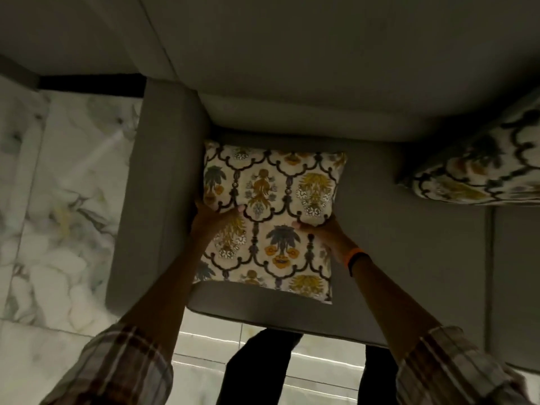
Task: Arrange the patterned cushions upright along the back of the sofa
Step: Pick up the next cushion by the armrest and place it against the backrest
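Note:
A cream cushion [271,197] with dark scrollwork and yellow and blue flowers lies on the seat of the grey sofa [409,244], close to its left armrest. My left hand [211,219] grips the cushion's left edge, thumb on top. My right hand [324,230] holds its right edge, with an orange and black band on that wrist. A second cushion [479,168] of the same pattern leans tilted against the sofa back at the right edge of the view, partly cut off.
The grey armrest [157,185] borders the held cushion on the left. The sofa's back cushion [306,118] rises just beyond it. White marbled floor tiles [58,214] lie to the left, and my legs stand at the seat's front edge.

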`<state>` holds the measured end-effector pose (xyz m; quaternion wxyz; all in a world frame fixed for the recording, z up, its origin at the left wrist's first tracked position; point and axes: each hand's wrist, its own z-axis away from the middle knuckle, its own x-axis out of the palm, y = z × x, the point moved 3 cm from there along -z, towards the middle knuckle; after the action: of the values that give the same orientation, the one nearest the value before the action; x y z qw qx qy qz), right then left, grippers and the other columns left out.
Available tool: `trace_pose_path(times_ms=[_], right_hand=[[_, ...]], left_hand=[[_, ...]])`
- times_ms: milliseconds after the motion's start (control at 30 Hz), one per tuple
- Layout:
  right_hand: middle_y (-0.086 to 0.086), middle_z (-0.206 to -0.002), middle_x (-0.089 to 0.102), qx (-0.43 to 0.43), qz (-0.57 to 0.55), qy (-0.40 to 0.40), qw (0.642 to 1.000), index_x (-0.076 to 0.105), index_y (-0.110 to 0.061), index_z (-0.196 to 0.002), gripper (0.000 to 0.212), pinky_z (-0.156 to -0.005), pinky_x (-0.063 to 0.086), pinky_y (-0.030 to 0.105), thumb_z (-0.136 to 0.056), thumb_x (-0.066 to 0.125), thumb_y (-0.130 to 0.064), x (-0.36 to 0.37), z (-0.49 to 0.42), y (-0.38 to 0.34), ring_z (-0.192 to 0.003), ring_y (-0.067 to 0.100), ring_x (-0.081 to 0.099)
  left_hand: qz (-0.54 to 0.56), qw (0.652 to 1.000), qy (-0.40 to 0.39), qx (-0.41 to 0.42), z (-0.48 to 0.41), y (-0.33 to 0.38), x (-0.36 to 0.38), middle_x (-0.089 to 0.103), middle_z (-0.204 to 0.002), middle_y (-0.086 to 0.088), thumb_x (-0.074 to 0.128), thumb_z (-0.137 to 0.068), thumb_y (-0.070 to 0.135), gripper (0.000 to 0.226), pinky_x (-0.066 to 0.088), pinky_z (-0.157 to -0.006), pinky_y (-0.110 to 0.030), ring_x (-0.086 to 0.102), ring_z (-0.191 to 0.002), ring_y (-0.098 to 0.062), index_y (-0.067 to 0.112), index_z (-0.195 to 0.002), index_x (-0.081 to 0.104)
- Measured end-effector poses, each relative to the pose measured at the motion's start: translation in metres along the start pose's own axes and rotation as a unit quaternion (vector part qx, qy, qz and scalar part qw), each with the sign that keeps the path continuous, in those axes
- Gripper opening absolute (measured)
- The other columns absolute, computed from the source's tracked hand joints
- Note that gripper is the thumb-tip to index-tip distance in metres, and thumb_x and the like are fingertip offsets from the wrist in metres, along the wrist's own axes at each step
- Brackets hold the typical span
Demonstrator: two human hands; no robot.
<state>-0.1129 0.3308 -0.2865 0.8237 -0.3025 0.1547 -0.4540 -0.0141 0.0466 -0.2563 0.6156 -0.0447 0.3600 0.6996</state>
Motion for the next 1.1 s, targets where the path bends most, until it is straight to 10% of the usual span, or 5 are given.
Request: trace_pose_path(times_ms=[333,600,767,900,1100], right_hand=[[-0.016,-0.121,0.065,-0.155,0.050,0.107,0.981,0.056,-0.018,-0.132,0.076,-0.084,0.053,0.003,-0.069,0.088,0.011,-0.022,0.043,-0.107,-0.101,-0.024,0.062],[0.005,-0.134,0.066,-0.202,0.071,0.077,0.974,0.063,-0.002,-0.136,0.052,-0.091,0.054,0.007,-0.087,0.079,-0.009,-0.016,0.022,-0.161,-0.101,-0.021,0.064],[-0.009,-0.125,0.073,-0.240,0.042,0.125,0.962,0.071,-0.044,-0.116,0.043,-0.109,0.051,0.032,-0.086,0.082,-0.014,-0.020,0.025,-0.168,-0.124,0.010,0.065],[-0.014,-0.114,0.072,-0.216,0.013,0.111,0.970,0.072,-0.034,-0.115,0.035,-0.110,0.051,0.037,-0.087,0.081,-0.015,-0.018,0.008,-0.152,-0.108,-0.009,0.064],[0.010,-0.158,0.045,-0.171,0.063,0.121,0.976,0.029,-0.012,-0.158,0.112,-0.108,0.046,0.032,-0.071,0.082,-0.058,-0.033,0.018,-0.131,-0.141,0.024,0.049]], left_hand=[[0.152,0.963,0.003,0.224,-0.005,0.067,-0.047,0.062,-0.136,-0.002,0.100,-0.051,0.028,0.109,0.058,-0.096,-0.031,0.062,-0.123,-0.008,0.010,-0.141,0.041],[0.110,0.959,-0.025,0.261,-0.009,0.129,-0.053,0.032,-0.154,0.004,0.094,-0.061,0.033,0.118,0.027,-0.122,-0.033,0.032,-0.139,-0.007,0.012,-0.153,0.022],[0.150,0.947,0.066,0.278,0.000,0.129,-0.061,0.039,-0.157,-0.007,0.090,-0.046,0.062,0.132,0.036,-0.119,-0.047,0.038,-0.145,-0.021,0.012,-0.151,0.030],[0.134,0.955,0.091,0.250,0.017,0.123,-0.046,0.026,-0.161,-0.011,0.088,-0.072,0.016,0.114,0.037,-0.118,-0.028,0.031,-0.146,-0.017,0.007,-0.156,0.011],[0.034,0.982,0.091,0.161,0.061,0.094,0.026,0.012,-0.165,-0.014,0.074,-0.087,0.030,0.099,0.023,-0.124,-0.046,0.022,-0.151,-0.031,0.012,-0.157,0.007]])
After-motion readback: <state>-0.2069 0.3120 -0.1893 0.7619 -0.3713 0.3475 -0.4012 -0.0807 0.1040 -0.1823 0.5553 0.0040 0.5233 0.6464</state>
